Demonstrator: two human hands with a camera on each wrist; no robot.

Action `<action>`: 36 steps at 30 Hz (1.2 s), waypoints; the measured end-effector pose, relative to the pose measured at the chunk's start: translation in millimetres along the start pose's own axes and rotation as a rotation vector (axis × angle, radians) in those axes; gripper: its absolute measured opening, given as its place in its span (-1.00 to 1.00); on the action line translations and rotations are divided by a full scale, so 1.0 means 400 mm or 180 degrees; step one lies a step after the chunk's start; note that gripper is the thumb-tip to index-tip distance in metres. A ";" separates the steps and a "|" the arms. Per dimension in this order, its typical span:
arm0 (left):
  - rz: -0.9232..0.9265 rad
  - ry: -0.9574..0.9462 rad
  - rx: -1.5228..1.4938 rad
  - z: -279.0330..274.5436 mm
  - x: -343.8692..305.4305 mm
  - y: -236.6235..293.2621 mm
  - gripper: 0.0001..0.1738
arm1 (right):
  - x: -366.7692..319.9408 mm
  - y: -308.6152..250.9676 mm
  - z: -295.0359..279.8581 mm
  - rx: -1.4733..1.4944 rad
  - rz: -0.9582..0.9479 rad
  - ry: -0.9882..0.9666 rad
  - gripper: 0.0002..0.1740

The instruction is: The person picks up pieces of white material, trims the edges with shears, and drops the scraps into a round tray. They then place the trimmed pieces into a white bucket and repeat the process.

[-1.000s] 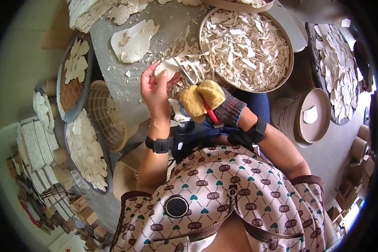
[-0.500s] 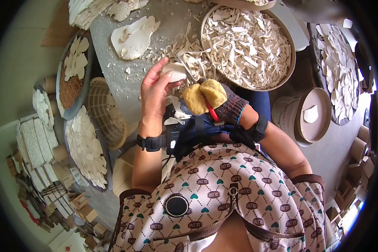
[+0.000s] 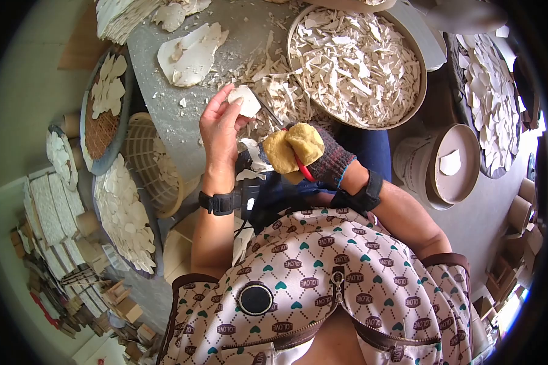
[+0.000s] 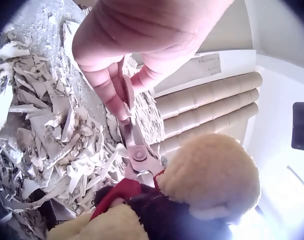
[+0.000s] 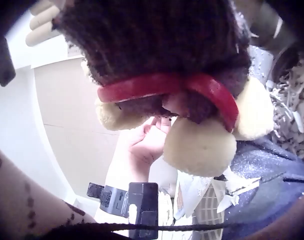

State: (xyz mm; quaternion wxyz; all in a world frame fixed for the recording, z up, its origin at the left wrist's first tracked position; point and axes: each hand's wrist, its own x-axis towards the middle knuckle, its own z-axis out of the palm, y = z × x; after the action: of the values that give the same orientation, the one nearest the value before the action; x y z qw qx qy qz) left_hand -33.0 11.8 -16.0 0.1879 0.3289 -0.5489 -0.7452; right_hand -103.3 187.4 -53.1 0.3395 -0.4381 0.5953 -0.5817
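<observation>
My bare left hand (image 3: 218, 135) pinches a small, flat white piece (image 3: 247, 102) between thumb and fingers above the grey table. In a knitted glove, my right hand (image 3: 335, 157) grips scissors (image 4: 139, 156) with red handles (image 5: 142, 86). Yellow sponge padding (image 3: 307, 143) bulges around the handles. The blades point up and left in the head view, right at the edge of the white piece. In the left wrist view, the piece appears nearly edge-on, and the blade tips overlap it just below my left fingertips.
White scraps (image 3: 280, 91) litter the table (image 3: 164, 109) beneath my hands. A round tray (image 3: 421, 91) full of shavings stands at the right, with a bucket (image 3: 411, 161) beyond. A larger white slab (image 3: 192, 56) lies at the back. Left of the table is a slatted basket (image 3: 141, 170).
My left wrist has shifted left, and the white piece has turned in its fingers to show more of its flat face. The gloved hand with the scissors stays in nearly the same place.
</observation>
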 end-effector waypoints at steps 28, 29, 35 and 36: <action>-0.0226 -0.0170 0.0295 -0.070 -0.021 0.027 -0.72 | -0.009 0.003 0.004 -0.1065 -0.0155 -0.0383 -0.65; -0.0237 -0.0080 0.0436 -0.106 -0.019 0.048 -0.72 | -0.016 -0.008 0.008 -0.0770 0.0134 -0.0362 -0.63; 0.1095 0.1459 0.2856 -0.567 0.112 0.131 -0.67 | -0.025 0.078 0.016 -0.0577 0.0204 -0.0821 -0.63; 0.1051 0.1282 0.2747 -0.548 0.133 0.159 -0.67 | -0.027 0.102 0.024 -0.0417 0.0320 -0.0908 -0.65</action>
State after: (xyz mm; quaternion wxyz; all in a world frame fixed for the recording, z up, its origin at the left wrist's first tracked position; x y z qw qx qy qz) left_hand 76.5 -195.3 -10.8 0.2523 0.4226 -0.8046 -0.3323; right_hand -95.5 190.9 -95.4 0.4200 -0.5072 0.5989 -0.4558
